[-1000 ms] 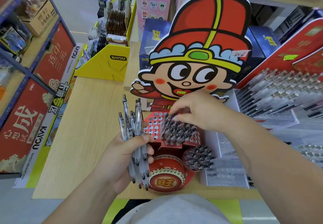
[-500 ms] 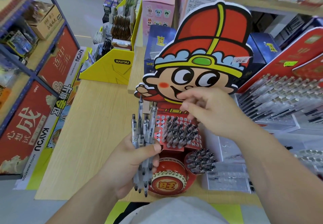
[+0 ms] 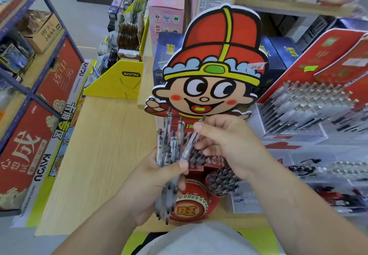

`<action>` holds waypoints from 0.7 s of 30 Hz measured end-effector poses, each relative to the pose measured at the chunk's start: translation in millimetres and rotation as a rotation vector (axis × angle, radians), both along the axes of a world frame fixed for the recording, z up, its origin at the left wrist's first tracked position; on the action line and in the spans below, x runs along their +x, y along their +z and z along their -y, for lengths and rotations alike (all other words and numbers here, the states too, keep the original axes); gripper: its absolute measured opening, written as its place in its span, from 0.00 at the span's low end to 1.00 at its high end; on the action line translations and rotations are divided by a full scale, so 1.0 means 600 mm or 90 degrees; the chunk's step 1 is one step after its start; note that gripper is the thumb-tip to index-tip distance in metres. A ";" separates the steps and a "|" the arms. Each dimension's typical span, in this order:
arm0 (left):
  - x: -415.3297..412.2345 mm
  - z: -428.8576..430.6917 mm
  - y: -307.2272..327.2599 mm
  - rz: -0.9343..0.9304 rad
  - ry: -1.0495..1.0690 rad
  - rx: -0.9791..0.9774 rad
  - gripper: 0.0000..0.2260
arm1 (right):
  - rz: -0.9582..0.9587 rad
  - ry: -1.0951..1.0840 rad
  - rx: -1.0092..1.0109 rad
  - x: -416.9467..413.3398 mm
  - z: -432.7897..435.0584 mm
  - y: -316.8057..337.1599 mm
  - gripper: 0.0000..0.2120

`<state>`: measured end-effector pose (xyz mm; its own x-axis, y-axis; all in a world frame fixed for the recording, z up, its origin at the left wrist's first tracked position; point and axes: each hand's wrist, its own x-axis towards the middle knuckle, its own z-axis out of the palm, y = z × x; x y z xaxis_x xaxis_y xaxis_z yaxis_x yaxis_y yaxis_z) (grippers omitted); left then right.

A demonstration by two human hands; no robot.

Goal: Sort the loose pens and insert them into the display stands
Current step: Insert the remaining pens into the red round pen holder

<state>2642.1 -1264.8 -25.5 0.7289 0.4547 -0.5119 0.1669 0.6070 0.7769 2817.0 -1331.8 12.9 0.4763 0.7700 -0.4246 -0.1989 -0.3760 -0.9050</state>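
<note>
Your right hand (image 3: 225, 143) pinches one clear pen (image 3: 189, 144) between thumb and fingers, tilted, above the display stand (image 3: 211, 55). Your left hand (image 3: 157, 183) grips a bundle of pens (image 3: 169, 148), tips down, just beside it. Left of the stand: bare worktop (image 3: 103, 155). Right: pen racks (image 3: 308, 111) crowd close.

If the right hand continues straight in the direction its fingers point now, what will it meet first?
Probably the pen bundle in the left hand. The right hand, pinching one pen, points its fingers leftward at the bundle, and nothing shows between them. Depth is hard to judge.
</note>
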 end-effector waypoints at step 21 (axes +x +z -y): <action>-0.020 -0.008 -0.023 -0.029 0.179 -0.111 0.17 | 0.423 0.024 -0.020 0.062 0.011 -0.064 0.10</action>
<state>2630.0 -1260.1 -39.4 0.5618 0.5367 -0.6295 0.0070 0.7578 0.6524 2854.1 -1338.7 -25.4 0.6178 0.7831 -0.0716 0.4115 -0.3996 -0.8191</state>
